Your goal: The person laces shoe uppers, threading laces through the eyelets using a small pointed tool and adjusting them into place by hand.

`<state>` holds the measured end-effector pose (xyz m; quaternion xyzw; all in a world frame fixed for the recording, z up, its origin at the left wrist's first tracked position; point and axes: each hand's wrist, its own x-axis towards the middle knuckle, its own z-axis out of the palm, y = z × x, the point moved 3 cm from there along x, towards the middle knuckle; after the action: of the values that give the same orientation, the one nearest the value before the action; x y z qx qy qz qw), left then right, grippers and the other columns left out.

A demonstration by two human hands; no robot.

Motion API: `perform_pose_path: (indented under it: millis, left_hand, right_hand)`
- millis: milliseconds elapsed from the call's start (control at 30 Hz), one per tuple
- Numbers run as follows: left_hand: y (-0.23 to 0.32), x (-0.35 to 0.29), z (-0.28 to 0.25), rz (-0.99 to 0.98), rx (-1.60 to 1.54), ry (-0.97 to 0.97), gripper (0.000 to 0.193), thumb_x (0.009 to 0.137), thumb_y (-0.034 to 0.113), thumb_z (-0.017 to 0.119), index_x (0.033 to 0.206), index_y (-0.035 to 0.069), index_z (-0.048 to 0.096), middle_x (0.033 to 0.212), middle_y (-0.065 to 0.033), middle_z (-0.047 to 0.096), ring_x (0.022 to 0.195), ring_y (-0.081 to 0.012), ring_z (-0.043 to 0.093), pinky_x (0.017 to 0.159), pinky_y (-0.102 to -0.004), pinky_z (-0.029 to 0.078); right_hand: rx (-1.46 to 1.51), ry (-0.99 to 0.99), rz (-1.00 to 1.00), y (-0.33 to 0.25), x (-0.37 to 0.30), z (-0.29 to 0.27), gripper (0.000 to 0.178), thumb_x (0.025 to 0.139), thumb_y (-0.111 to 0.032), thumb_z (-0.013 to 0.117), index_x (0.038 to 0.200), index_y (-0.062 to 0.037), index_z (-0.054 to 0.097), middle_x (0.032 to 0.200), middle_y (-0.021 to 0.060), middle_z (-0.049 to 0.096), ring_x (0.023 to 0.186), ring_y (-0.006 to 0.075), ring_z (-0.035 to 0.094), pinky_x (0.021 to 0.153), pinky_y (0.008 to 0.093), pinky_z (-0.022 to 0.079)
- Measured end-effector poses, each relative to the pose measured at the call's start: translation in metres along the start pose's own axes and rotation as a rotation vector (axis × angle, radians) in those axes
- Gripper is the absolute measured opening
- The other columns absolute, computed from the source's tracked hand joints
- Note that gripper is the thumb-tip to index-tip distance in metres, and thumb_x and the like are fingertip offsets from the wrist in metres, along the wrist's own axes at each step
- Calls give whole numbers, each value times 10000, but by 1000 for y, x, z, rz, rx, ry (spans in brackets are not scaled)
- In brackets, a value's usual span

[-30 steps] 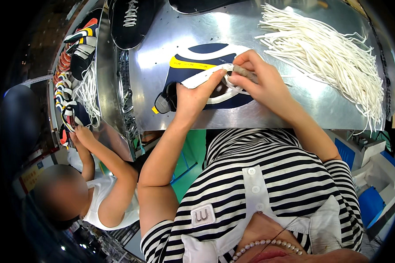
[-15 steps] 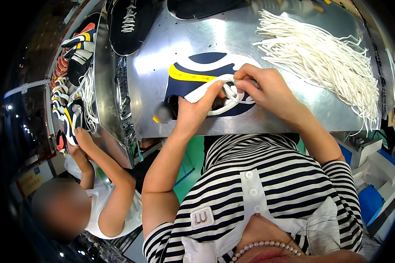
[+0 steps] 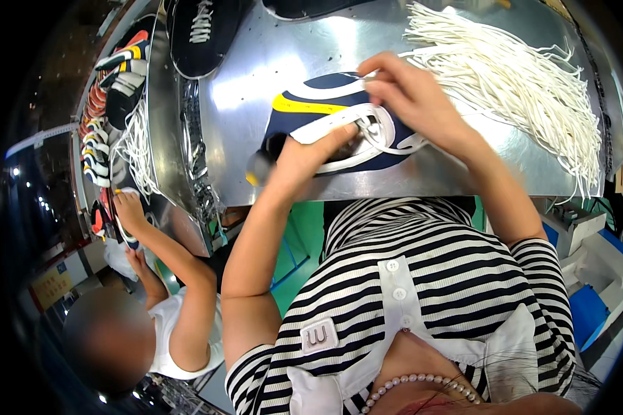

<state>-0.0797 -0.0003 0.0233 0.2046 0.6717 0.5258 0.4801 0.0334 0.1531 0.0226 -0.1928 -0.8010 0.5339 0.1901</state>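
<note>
A navy shoe upper (image 3: 301, 123) with white and yellow bands lies on its side on the metal table. My left hand (image 3: 315, 152) grips it at the opening, the thumb pressed along the white eyelet strip. A white shoelace (image 3: 372, 128) passes through eyelets near the toe end and loops out toward my right wrist. Above the shoe's far edge, my right hand (image 3: 408, 100) is closed in a pinch, with what looks like the lace's end at its fingertips; slight blur hides the exact grip.
A big bundle of white laces (image 3: 512, 90) covers the right of the metal table (image 3: 249, 159). Black shoes (image 3: 204, 38) stand at the far side. To the left, a co-worker's hand (image 3: 129, 207) handles a shoe beside a rack of shoes (image 3: 95, 152). Grey and blue bins (image 3: 588, 297) stand lower right.
My right hand has risen away from the eyelets to the shoe's far side, drawing lace out. My left hand keeps its grip. The co-worker's hands and shoe have moved.
</note>
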Motion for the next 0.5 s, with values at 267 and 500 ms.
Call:
perform_pose_path:
  millis: [267, 500]
  left_hand:
    - [-6, 20, -5, -60, 59, 47, 377, 788, 93, 776, 1132, 32, 635, 1061, -29, 663, 968, -128, 601, 868, -273, 470]
    - [51, -53, -47, 204, -369, -123, 271, 794, 71, 626, 1053, -4, 646, 1037, -91, 584, 928, -206, 548, 853, -296, 418]
  right_hand:
    - [-157, 104, -12, 26, 4, 37, 236, 968, -181, 538, 1169, -58, 546, 814, 105, 660, 757, 258, 645, 690, 336, 488]
    - [-375, 234, 16, 38, 11, 40, 250, 953, -199, 535, 1121, -13, 544, 869, 157, 689, 740, 323, 667, 665, 414, 522]
